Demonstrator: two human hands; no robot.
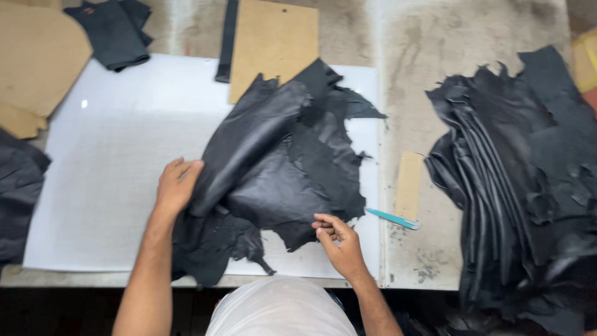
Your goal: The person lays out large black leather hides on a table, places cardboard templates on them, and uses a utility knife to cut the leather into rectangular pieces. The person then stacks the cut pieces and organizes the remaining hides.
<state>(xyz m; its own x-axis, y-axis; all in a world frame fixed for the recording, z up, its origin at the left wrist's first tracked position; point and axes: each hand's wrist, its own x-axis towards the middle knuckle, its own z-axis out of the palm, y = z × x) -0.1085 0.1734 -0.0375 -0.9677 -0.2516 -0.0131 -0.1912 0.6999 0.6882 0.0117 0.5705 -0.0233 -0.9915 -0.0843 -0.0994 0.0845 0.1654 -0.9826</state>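
A crumpled black leather hide (273, 168) lies folded over itself on a white cutting board (112, 174). My left hand (176, 185) grips the rolled left fold of the hide near its lower end. My right hand (337, 239) pinches the ragged lower edge of the same hide with thumb and fingers. Part of the hide hangs over the table's near edge between my arms.
A tall stack of black hides (516, 180) fills the right side. A teal-handled knife (392, 218) and a small cardboard strip (409, 185) lie beside the board. Cardboard patterns (273, 40) (34, 56) and dark leather pieces (115, 31) (18, 186) sit at the back and left.
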